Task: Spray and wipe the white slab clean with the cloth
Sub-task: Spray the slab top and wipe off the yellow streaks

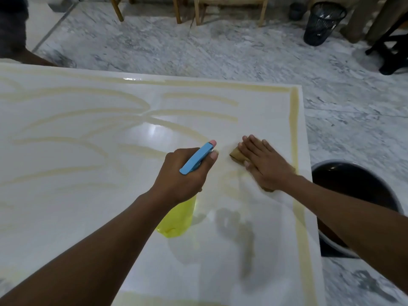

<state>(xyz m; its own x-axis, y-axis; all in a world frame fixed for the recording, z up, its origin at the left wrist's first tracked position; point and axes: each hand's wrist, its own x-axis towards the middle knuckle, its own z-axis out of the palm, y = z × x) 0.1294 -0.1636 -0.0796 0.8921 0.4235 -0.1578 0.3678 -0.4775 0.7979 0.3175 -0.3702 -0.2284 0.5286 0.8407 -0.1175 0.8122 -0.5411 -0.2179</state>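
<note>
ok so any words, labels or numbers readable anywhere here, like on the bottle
None can be read. The spray bottle in the left hand shows no label from this angle, and the cloth under the right hand and the white slab are plain.

Floor point(220, 51): grey-white veined marble, dim even light. Wooden chair legs point(231, 9) along the far edge. Black mesh wastebasket point(323, 23), far right, upright. Dark stool base point(393, 54) at right margin. Dark round basin point(357, 195), pale rim, low right, on the floor.
</note>
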